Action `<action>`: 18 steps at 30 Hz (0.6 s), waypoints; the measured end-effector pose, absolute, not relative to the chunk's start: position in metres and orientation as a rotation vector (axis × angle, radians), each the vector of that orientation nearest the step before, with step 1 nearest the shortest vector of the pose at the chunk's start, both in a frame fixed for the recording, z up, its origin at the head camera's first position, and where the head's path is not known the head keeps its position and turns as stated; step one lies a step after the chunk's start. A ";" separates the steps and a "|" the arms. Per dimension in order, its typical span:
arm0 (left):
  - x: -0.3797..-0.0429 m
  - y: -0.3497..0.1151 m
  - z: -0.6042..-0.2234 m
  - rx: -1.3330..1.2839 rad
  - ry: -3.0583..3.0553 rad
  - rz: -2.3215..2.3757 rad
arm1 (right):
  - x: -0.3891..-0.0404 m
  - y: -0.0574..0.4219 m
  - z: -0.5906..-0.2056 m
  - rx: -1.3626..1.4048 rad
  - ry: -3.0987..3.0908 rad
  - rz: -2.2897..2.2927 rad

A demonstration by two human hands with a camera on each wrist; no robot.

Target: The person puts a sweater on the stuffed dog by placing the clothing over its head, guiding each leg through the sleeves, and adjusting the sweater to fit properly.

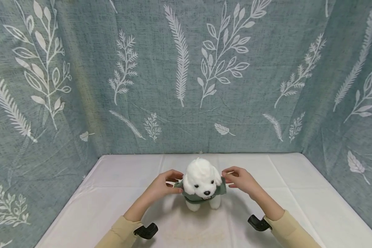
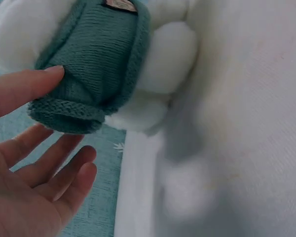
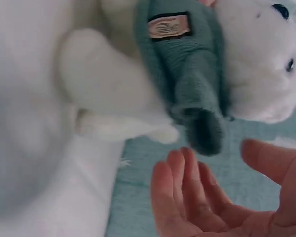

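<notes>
A white plush dog [image 1: 201, 175] in a green knitted sweater [image 2: 103, 54] stands upright on the white-covered table, facing the head camera. My left hand [image 1: 163, 186] is at the sleeve on the image-left side. In the left wrist view, its thumb [image 2: 49, 81] lies on the knit above the cuff, while the other fingers spread beneath and behind the round sleeve opening. On the opposite side, my right hand [image 1: 239, 179] is around the other sleeve [image 3: 204, 128]. The right wrist view shows its thumb and loosely bent fingers apart, with the cuff between them and a gap to each.
A white cloth covers the table [image 1: 117, 193]. Blue-green curtains [image 1: 161, 86] with white leaf patterns hang behind it and along both sides. Each sleeved wrist carries a black device [image 1: 147, 230]. A small label [image 3: 170, 26] is sewn on the sweater's front.
</notes>
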State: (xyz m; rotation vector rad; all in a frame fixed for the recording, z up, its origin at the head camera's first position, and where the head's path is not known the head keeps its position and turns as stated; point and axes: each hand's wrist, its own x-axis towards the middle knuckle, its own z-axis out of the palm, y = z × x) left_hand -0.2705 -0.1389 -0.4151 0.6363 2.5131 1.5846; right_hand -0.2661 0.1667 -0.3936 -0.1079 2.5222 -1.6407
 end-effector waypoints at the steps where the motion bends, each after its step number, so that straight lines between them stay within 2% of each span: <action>1: -0.271 -0.139 -0.417 0.648 2.507 1.571 | -0.264 0.168 -0.396 -0.090 2.516 -1.603; 11: -0.274 -0.136 -0.424 0.569 2.518 1.589 | -0.265 0.171 -0.401 -0.179 2.472 -1.701; 18: -0.275 -0.139 -0.424 0.495 2.593 1.614 | -0.277 0.172 -0.414 -0.027 2.615 -1.648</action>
